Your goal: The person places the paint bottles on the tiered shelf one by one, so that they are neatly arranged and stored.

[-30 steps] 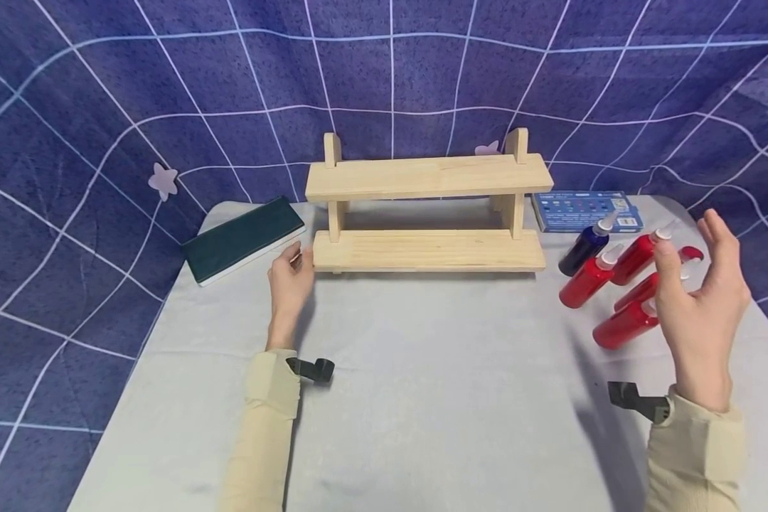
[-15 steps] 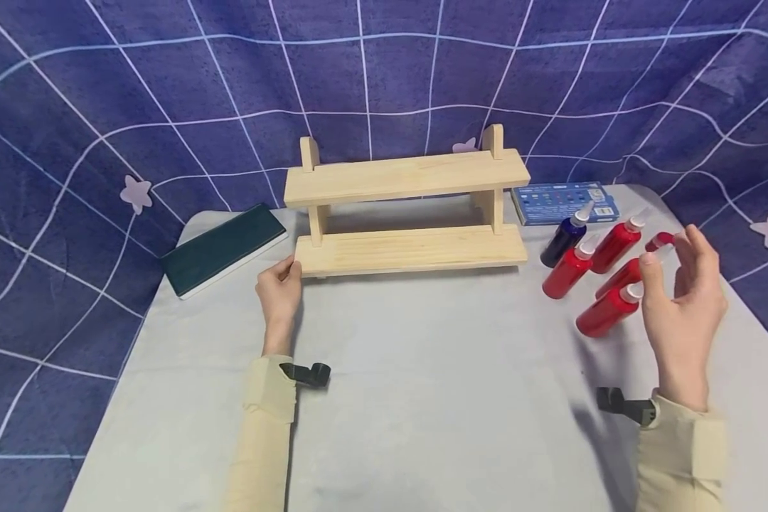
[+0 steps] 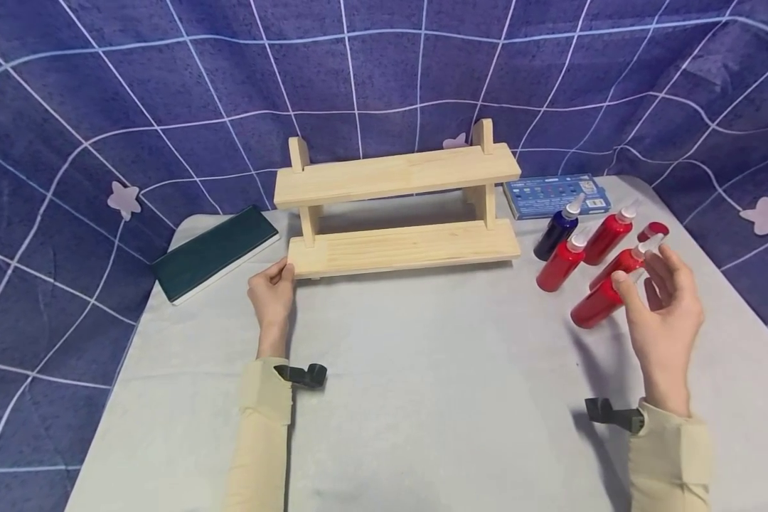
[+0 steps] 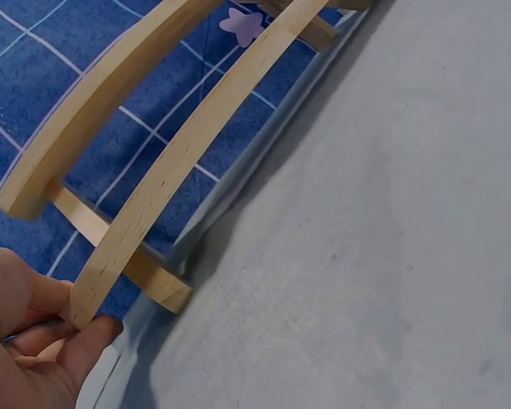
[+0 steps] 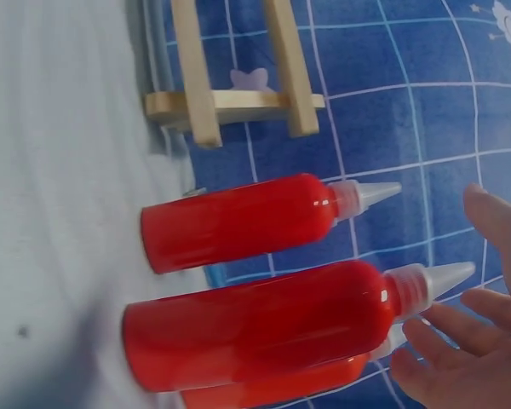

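Observation:
In the head view, a two-tier wooden shelf (image 3: 403, 245) stands at the back of the table. My left hand (image 3: 272, 299) pinches the left end of its lower board, thumb on one side and fingers on the other, as the left wrist view shows on the board (image 4: 145, 213). At the right, my right hand (image 3: 664, 320) is held by the nozzle of the front red squeeze bottle (image 3: 595, 304), thumb and fingers spread apart. From the right wrist, that hand (image 5: 481, 341) is just past the nozzle tip of the nearest red bottle (image 5: 264, 328).
Several more red bottles (image 3: 560, 267) and a dark blue bottle (image 3: 557, 235) cluster there, with a red cap-like piece (image 3: 653, 231) behind. A flat blue box (image 3: 537, 195) lies beyond them. A dark green book (image 3: 214, 252) lies left of the shelf. A blue curtain (image 3: 384, 71) hangs behind.
My left hand has gone from beside the shelf's left end to pinching it. My right hand has come lower and closer to the front red bottle. The head view has turned slightly.

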Available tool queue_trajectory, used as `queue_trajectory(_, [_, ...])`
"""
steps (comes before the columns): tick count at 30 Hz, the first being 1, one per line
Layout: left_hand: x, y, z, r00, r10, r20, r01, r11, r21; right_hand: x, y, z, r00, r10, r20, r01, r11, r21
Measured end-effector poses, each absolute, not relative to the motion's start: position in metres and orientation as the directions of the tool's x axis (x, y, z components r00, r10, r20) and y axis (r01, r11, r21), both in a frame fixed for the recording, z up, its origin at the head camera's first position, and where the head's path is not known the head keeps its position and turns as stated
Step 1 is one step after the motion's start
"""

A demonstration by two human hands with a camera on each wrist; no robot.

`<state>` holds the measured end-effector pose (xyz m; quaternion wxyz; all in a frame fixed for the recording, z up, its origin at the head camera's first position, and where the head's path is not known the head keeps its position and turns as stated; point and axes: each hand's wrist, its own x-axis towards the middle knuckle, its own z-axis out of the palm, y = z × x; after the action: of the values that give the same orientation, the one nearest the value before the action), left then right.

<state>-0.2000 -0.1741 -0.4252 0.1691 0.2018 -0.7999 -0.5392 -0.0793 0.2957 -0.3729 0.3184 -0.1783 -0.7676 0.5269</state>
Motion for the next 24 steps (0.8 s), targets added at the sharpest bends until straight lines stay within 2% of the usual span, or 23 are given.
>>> queue_trajectory(16, [-0.201,-0.176,-0.427,-0.865,-0.500,0.041,-0.131,0.304,0.944,-0.079,0.300,-0.399,-0.792,0.598,0.127,0.087,0.316,-0.945])
queue_trajectory(19, [-0.200,-0.176,-0.426,-0.863,-0.502,0.052,-0.126,0.314,0.941,-0.078,0.302,-0.403,-0.808,0.585,0.070,0.154,0.325,-0.933])
queue_trajectory(24, [-0.200,-0.177,-0.424,-0.862,-0.505,0.056,-0.130,0.326,0.936,-0.077,0.306,-0.409,-0.846,0.532,0.037,0.184,0.356,-0.916])
